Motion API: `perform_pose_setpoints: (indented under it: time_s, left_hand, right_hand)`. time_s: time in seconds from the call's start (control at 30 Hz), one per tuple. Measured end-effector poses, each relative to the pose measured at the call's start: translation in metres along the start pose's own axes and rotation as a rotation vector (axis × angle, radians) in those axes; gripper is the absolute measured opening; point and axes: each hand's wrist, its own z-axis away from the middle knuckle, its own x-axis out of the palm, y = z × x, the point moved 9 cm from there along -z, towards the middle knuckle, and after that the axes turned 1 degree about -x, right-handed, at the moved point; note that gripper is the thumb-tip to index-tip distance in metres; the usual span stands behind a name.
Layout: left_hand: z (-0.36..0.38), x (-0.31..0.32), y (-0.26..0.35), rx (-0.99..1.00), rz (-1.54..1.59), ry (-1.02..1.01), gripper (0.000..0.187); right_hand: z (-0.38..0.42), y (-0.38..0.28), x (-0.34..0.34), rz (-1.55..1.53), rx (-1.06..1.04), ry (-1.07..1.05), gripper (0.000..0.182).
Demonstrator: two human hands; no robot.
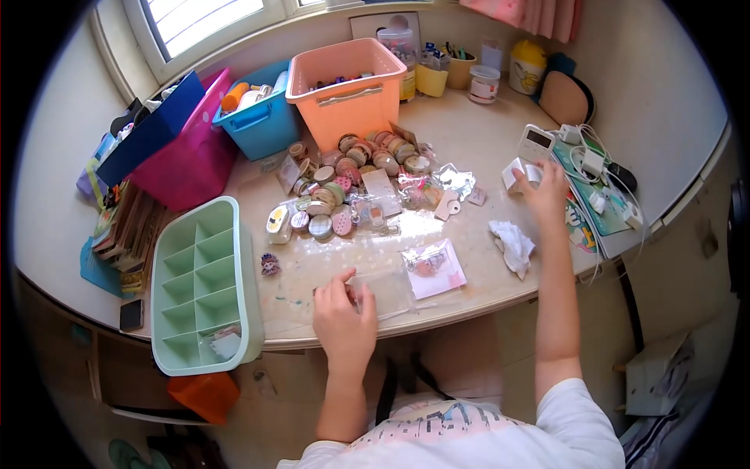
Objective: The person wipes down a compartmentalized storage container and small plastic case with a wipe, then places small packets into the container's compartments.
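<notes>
My left hand (348, 316) is over the table's front edge with its fingers curled. A small dark thing shows between thumb and fingers, too hidden to name. Beside it lies a clear plastic bag (387, 295). To the right is a pink-white card (437, 270) with a clear packet on it. My right hand (544, 191) reaches to the right side and has its fingers closed on a small white block-shaped thing (512, 175), just in front of a white device with a dark screen (537, 139). A crumpled white tissue (513, 248) lies nearer me.
A pile of washi tape rolls (344, 187) and packets covers the middle. A green divided box (244, 289) stands left. Orange (348, 109), blue (262, 129) and pink (183, 160) bins line the back left. White cables (595, 168) lie tangled at right.
</notes>
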Motion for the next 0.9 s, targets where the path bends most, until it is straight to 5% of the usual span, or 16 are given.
perform_pose_setpoints:
  time_s: [0.1,0.23,0.3,0.4,0.73,0.87,0.9]
  left_hand:
    - [0.001,0.005,0.006,0.055,-0.076,0.062,0.030]
    - [0.002,0.002,0.011,0.072,-0.062,0.029,0.031]
    - [0.003,-0.001,0.011,0.064,-0.058,0.013,0.031]
    - [0.006,-0.005,0.008,0.083,-0.024,0.007,0.033]
    - [0.011,-0.024,-0.002,0.052,0.244,-0.143,0.052]
    - [0.012,-0.033,-0.004,0.029,0.347,-0.125,0.059]
    - [0.011,-0.036,0.003,0.108,0.306,-0.106,0.064]
  right_hand:
    - [0.006,-0.002,0.032,-0.136,0.042,-0.241,0.055]
    - [0.006,-0.007,0.046,-0.144,-0.040,-0.225,0.049]
    - [0.004,0.001,0.048,-0.199,0.133,-0.339,0.042]
    - [0.003,-0.002,0.028,-0.416,0.121,-0.117,0.041]
    - [0.007,0.030,0.048,-0.706,0.187,-0.104,0.044]
    - [0.043,-0.065,-0.027,-1.069,0.294,-0.161,0.042]
    - [0.065,-0.100,-0.033,-1.190,0.317,-0.337,0.040]
